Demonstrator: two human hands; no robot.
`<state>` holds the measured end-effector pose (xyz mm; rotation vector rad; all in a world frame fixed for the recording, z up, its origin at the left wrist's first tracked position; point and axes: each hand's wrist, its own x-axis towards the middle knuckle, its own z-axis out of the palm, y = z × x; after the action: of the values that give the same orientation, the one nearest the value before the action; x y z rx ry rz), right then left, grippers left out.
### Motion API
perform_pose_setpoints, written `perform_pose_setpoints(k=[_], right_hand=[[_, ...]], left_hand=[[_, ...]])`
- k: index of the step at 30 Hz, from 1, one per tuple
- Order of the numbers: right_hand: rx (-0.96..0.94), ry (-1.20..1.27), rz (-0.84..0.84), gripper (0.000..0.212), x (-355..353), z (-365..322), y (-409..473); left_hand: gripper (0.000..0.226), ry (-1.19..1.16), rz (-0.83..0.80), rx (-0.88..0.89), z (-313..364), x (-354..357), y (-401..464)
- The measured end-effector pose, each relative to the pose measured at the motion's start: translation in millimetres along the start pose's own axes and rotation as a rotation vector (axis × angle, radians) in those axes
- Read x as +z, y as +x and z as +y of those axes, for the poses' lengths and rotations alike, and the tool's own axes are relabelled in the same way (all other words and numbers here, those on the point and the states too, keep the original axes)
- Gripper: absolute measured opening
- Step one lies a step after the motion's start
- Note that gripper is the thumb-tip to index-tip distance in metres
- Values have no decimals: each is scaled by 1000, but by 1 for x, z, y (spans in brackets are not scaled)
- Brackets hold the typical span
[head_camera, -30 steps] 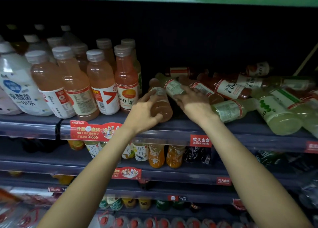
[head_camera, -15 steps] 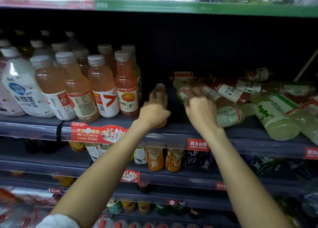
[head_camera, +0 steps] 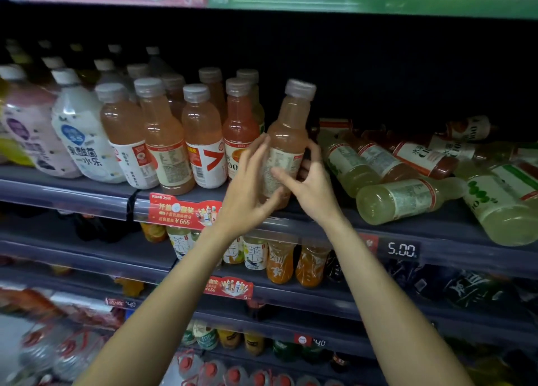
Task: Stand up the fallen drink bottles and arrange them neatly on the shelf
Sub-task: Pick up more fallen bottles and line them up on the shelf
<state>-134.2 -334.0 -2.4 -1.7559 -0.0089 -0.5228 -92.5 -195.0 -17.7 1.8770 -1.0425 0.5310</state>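
A peach-coloured drink bottle (head_camera: 286,141) stood nearly upright, tilted slightly to 1 o'clock, at the front of the shelf (head_camera: 407,228), its grey cap at 12 o'clock and its base hidden behind the hands. The left hand (head_camera: 247,187) cupped the bottle's lower body from 9 o'clock, fingers spread loosely along the label; whether the grip was firm could not be told owing to blur. The right hand (head_camera: 313,190) lay against the bottle from 3 o'clock, thumb across the label's front and fingers curled round the far side, holding it. The bottle thus sat between both hands. Just beside it at 9 o'clock stood a row of upright orange and pink bottles (head_camera: 203,141), with white bottles (head_camera: 81,141) farther out in the same direction. At 3 o'clock of the hands a heap of fallen bottles (head_camera: 407,179) lay on their sides on the same shelf, pale green and red ones overlapping, the nearest close to the right hand. A price tag reading 5.00 (head_camera: 401,250) sat on the shelf edge at 4 o'clock of the hands.
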Motion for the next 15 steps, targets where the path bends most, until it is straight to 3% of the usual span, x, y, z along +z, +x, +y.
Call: perform_pose_setpoints(k=[5, 9, 15], right_hand=[[-111, -2, -11, 76, 40, -8, 2], [-125, -77, 44, 75, 63, -7, 2], [-96, -182, 70, 76, 72, -1, 14]], left_hand=[[60, -121, 178, -73, -7, -32, -14], [56, -206, 219, -190, -10, -41, -20], [51, -46, 253, -296, -17, -44, -9]])
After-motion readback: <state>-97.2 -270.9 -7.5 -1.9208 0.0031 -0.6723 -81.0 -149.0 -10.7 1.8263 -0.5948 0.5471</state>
